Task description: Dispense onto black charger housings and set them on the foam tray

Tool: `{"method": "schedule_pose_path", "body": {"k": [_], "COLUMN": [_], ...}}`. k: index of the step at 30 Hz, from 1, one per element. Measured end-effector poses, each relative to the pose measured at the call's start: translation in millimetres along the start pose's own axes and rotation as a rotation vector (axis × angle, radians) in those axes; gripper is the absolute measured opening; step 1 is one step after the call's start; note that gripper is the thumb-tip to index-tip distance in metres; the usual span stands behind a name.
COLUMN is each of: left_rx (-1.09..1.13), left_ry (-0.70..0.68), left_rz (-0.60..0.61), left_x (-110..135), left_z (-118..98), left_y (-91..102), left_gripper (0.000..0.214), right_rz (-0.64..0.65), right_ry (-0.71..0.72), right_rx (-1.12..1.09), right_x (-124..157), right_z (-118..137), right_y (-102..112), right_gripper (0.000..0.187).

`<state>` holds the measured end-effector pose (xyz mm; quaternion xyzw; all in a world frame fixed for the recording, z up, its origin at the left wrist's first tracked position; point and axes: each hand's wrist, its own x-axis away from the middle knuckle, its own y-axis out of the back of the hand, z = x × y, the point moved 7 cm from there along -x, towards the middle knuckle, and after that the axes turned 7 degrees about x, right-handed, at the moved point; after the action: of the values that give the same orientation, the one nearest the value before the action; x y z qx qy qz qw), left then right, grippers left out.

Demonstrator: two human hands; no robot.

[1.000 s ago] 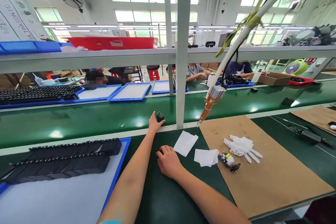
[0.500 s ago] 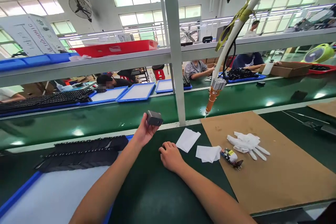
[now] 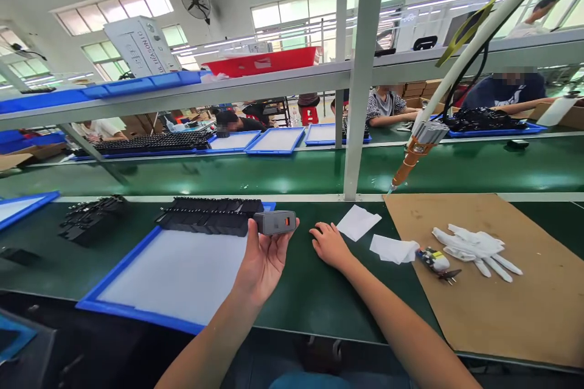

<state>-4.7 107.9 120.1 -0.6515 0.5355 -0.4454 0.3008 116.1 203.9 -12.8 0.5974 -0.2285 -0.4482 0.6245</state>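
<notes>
My left hand [image 3: 262,258] is raised palm up, its fingers closed round a small grey charger block [image 3: 274,222] whose port end faces me. My right hand [image 3: 329,245] rests on the green bench just to the right, fingers curled over a small dark thing I cannot make out. Beneath my left hand lies a blue-rimmed tray [image 3: 137,310] with rows of black parts [image 3: 210,214] stacked along its far edge.
Two white paper slips [image 3: 358,221] lie right of my hand. A brown cardboard mat [image 3: 502,310] holds white gloves [image 3: 474,247] and a small circuit part [image 3: 435,260]. An orange-tipped tool [image 3: 408,161] hangs on a hose. Other people sit beyond the green conveyor [image 3: 274,173].
My left hand has drawn the charger block back from the conveyor edge toward me and turned it port end forward. My head has swung left. The right hand has stayed put.
</notes>
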Motion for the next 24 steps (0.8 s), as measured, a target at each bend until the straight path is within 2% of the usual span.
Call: {"method": "schedule_pose_path", "body": {"k": [8, 17, 21, 24], "left_rx": [0.108, 0.158, 0.11, 0.017], "left_ry": [0.031, 0.061, 0.063, 0.068], "left_rz": [0.022, -0.018, -0.016, 0.063], "left_x": [15, 14, 10, 9], "left_z": [-2, -3, 1, 6], "left_y": [13.9, 31.4, 41.2, 46.3], "left_gripper": [0.064, 0.061, 0.056, 0.052], "right_rz": [0.037, 0.037, 0.037, 0.039], "right_ry": [0.001, 0.003, 0.003, 0.004], "right_rx": [-0.004, -0.026, -0.025, -0.024], "right_x": [0, 1, 1, 1], "right_z": [-3, -4, -4, -4], "right_y": [2, 3, 4, 4], "right_gripper": [0.036, 0.035, 0.035, 0.035]}}
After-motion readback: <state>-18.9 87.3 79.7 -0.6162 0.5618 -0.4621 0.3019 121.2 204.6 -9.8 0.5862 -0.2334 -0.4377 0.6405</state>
